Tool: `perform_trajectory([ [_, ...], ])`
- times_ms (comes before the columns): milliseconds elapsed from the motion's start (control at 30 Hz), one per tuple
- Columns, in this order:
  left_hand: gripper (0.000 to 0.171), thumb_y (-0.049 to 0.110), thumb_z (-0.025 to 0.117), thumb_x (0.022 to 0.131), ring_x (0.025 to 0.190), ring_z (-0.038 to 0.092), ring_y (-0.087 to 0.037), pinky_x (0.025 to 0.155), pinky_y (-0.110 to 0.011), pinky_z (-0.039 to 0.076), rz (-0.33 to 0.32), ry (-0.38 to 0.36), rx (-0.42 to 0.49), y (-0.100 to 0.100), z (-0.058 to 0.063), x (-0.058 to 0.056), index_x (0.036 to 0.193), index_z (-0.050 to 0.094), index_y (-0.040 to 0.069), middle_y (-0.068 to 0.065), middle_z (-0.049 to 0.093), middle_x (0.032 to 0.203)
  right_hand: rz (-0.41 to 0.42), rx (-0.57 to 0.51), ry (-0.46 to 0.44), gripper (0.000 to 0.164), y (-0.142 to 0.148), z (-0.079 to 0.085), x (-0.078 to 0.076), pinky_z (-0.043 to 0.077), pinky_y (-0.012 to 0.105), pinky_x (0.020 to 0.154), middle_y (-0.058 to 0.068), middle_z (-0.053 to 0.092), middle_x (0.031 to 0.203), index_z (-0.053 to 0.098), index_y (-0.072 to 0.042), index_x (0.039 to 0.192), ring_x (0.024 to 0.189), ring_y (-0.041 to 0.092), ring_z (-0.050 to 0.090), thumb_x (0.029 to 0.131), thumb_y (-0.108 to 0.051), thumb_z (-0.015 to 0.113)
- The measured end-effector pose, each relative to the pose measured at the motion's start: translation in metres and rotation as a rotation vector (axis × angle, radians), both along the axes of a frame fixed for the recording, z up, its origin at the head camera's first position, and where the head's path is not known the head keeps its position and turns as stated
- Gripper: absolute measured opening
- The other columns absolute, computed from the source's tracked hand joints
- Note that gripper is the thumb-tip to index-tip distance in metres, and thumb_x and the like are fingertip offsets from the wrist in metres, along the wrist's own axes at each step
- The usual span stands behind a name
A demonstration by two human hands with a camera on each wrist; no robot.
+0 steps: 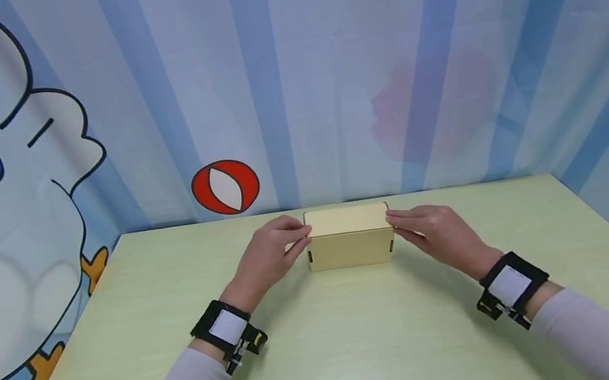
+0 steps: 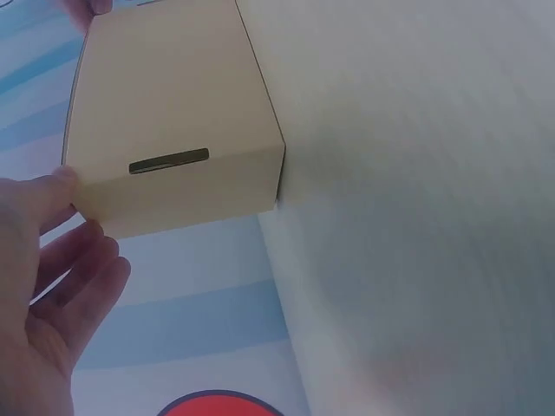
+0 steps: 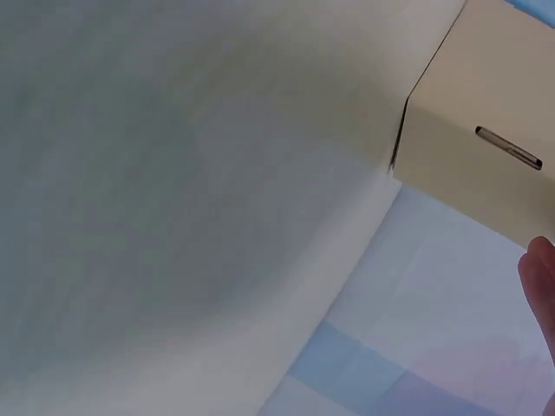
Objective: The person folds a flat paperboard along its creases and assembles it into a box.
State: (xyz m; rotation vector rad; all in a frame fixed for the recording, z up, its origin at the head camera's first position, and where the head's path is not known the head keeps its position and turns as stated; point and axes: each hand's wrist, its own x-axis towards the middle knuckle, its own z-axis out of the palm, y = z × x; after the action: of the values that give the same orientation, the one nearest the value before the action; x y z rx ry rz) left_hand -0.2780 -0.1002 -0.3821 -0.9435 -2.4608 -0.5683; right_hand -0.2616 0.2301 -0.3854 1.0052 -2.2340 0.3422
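A pale cream box (image 1: 352,249) with a flat top sits near the back of the table, its long side facing me. A narrow slot shows in each end in the wrist views. My left hand (image 1: 268,252) holds the box's upper left end between thumb and fingertips. At the opposite end, my right hand (image 1: 440,235) holds the upper right edge, fingers above and thumb below. In the left wrist view, the left thumb and fingertips meet at the box's corner. Only a few right fingertips (image 3: 539,269) show in the right wrist view, close by the box's end.
The pale green table (image 1: 366,353) ends at a blue striped curtain (image 1: 311,82) right behind the box. Printed on the curtain are a red and white ball (image 1: 226,188) and a large white bird (image 1: 11,263). Each wrist carries a black strapped camera.
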Motion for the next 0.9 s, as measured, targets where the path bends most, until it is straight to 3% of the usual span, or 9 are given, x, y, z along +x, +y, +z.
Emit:
perform_trajectory([
  [133, 0.03, 0.021, 0.074, 0.089, 0.098, 0.068, -0.016, 0.085, -0.028, 0.059, 0.01, -0.036, 0.057, -0.001, -0.005, 0.0, 0.118, 0.074, 0.014, -0.003, 0.073, 0.107, -0.02, -0.096, -0.098, 0.045, -0.002, -0.006, 0.002, 0.062, 0.034, 0.07, 0.012, 0.074, 0.114, 0.072, -0.006, 0.119, 0.087, 0.022, 0.076, 0.076, -0.005, 0.082],
  [300, 0.047, 0.024, 0.076, 0.087, 0.1, 0.072, -0.021, 0.083, -0.031, 0.061, 0.007, -0.152, 0.17, -0.002, -0.01, -0.001, 0.131, 0.065, 0.011, -0.008, 0.071, 0.119, -0.092, -0.288, -0.328, 0.049, -0.002, -0.009, 0.005, 0.062, 0.031, 0.069, 0.015, 0.073, 0.117, 0.067, -0.007, 0.128, 0.092, 0.026, 0.075, 0.081, -0.008, 0.08],
  [433, 0.064, 0.028, 0.076, 0.087, 0.11, 0.07, -0.026, 0.088, -0.036, 0.06, 0.049, -0.351, 0.206, -0.001, -0.01, -0.003, 0.144, 0.052, 0.008, -0.013, 0.065, 0.132, -0.153, -0.392, -0.565, 0.054, -0.001, -0.01, 0.005, 0.062, 0.035, 0.078, 0.018, 0.068, 0.125, 0.06, -0.007, 0.136, 0.102, 0.032, 0.072, 0.085, -0.015, 0.078],
  [600, 0.073, 0.028, 0.076, 0.088, 0.123, 0.063, -0.031, 0.098, -0.041, 0.055, 0.105, -0.594, 0.231, 0.005, -0.016, -0.007, 0.149, 0.043, 0.006, -0.015, 0.056, 0.144, -0.194, -0.418, -0.82, 0.063, -0.006, -0.016, 0.003, 0.059, 0.041, 0.089, 0.019, 0.058, 0.14, 0.05, -0.005, 0.144, 0.116, 0.034, 0.066, 0.088, -0.021, 0.075],
  [733, 0.068, 0.023, 0.075, 0.089, 0.126, 0.061, -0.032, 0.1, -0.041, 0.054, 0.096, -0.664, 0.272, 0.01, -0.023, -0.008, 0.148, 0.045, 0.008, -0.013, 0.055, 0.146, -0.199, -0.435, -0.878, 0.064, -0.015, -0.023, 0.001, 0.059, 0.043, 0.09, 0.022, 0.058, 0.139, 0.048, -0.001, 0.145, 0.117, 0.036, 0.066, 0.089, -0.019, 0.074],
  [900, 0.065, 0.02, 0.073, 0.09, 0.124, 0.062, -0.031, 0.099, -0.04, 0.055, 0.08, -0.659, 0.319, 0.013, -0.026, -0.006, 0.148, 0.046, 0.009, -0.012, 0.056, 0.145, -0.201, -0.478, -0.871, 0.061, -0.022, -0.024, 0.004, 0.059, 0.042, 0.09, 0.025, 0.061, 0.133, 0.048, 0.002, 0.143, 0.115, 0.038, 0.066, 0.09, -0.014, 0.072],
])
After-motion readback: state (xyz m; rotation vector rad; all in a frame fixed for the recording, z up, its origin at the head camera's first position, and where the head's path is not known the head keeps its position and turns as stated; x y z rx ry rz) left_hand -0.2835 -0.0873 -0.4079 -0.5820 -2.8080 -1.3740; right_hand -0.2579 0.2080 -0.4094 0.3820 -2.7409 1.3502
